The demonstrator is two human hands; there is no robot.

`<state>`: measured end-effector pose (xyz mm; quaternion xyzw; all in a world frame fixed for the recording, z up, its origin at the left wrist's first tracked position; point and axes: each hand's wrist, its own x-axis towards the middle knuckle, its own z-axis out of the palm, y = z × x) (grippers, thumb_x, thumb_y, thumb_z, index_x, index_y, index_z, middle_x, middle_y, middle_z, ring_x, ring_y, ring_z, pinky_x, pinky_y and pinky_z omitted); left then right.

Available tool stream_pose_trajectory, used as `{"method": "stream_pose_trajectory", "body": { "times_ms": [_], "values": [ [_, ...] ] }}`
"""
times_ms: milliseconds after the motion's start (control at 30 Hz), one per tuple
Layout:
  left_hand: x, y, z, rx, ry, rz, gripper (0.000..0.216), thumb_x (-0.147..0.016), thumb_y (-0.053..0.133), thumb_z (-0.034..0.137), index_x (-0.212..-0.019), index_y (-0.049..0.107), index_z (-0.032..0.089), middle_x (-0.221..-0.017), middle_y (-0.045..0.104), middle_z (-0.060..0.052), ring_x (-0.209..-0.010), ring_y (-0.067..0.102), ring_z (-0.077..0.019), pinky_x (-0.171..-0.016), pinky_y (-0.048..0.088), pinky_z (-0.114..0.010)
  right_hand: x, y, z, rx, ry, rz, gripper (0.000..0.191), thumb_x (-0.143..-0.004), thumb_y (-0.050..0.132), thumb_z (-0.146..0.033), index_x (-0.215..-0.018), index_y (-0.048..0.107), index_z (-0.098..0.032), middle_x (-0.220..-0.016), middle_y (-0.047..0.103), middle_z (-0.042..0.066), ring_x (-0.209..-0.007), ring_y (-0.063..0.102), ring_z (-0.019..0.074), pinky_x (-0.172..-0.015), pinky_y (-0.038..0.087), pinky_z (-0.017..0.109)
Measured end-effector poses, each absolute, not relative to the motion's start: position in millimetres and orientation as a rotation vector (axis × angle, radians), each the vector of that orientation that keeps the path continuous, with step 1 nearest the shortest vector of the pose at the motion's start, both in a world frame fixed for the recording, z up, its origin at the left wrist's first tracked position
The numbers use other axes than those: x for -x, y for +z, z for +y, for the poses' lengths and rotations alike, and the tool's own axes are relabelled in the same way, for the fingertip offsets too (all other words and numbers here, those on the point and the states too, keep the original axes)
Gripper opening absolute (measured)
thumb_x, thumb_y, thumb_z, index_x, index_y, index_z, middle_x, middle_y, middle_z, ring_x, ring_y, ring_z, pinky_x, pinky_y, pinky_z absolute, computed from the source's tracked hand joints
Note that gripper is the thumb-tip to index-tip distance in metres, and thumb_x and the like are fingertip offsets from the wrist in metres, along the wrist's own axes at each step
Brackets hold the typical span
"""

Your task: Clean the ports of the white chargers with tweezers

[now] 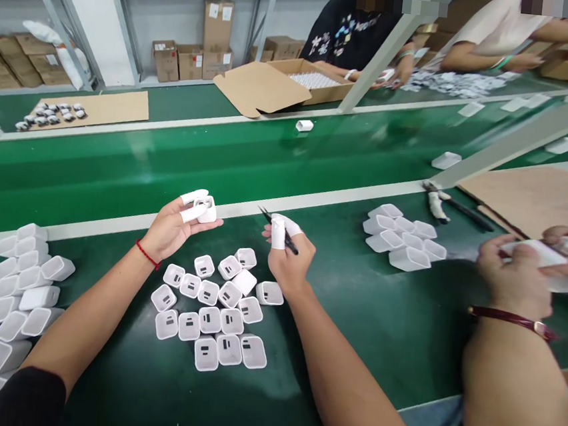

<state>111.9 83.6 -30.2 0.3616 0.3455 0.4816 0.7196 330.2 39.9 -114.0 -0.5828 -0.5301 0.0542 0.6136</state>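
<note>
My left hand (172,226), with white finger cots on it, grips a small white plastic housing (208,210) by its sides. The housing's open end shows, but I cannot make out the inside clearly. A pair of black tweezers (290,242) is pinched in my right hand (290,250), its tips pointing up and left, apart from the housing. Below and between my hands stand several white housings (210,320) grouped on the green bench, most with small dark pieces inside. Another large group of white housings (4,306) lies left of my left forearm.
Further white housings (402,238) stand to the right, near pliers (438,204). A co-worker's hands (524,276) hold a white item at far right. Beyond the bench runs a green conveyor belt (179,153) carrying a white piece (304,126). Metal posts (379,61) rise beside it.
</note>
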Motion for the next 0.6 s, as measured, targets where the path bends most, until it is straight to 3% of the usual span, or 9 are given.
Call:
{"method": "stream_pose_trajectory", "body": {
  "times_ms": [100,200,467,600],
  "values": [
    [-110,-24,83,-0.78,1.049,0.833,0.024,-0.081,0.071,0.031,-0.093,0.064,0.012,-0.078,0.071,-0.007,-0.06,0.069,-0.0172,-0.055,0.059,-0.027,-336,-125,52,1.417,0.488,-1.118,0.039,-0.088,0.056,-0.049,-0.098,0.067,-0.013,-0.078,0.07,0.008,-0.064,0.068,0.0167,-0.057,0.056,0.028],
    [-111,-20,87,-0.69,1.096,0.994,0.034,-0.091,0.057,0.045,-0.082,0.059,0.012,-0.058,0.063,-0.003,-0.035,0.051,-0.008,-0.031,0.035,-0.017,-339,-129,59,1.423,0.705,-0.992,0.044,-0.082,0.06,-0.052,-0.096,0.066,-0.011,-0.079,0.07,0.008,-0.064,0.068,0.0158,-0.052,0.054,0.024],
    [-112,-24,91,-0.585,1.138,1.072,0.035,-0.096,0.049,0.046,-0.084,0.056,0.014,-0.055,0.06,-0.001,-0.036,0.049,-0.0073,-0.035,0.033,-0.018,-339,-134,58,1.432,0.701,-1.066,0.041,-0.083,0.062,-0.046,-0.103,0.067,-0.01,-0.086,0.072,0.01,-0.068,0.068,0.0161,-0.054,0.056,0.025],
    [-102,-45,107,-0.898,1.206,1.154,0.035,-0.094,0.053,0.047,-0.09,0.055,0.013,-0.066,0.066,-0.004,-0.046,0.058,-0.0102,-0.044,0.043,-0.022,-347,-141,64,1.402,0.615,-1.161,0.038,-0.086,0.06,-0.043,-0.104,0.068,-0.009,-0.087,0.073,0.015,-0.067,0.07,0.0187,-0.051,0.055,0.024]
  ]
}}
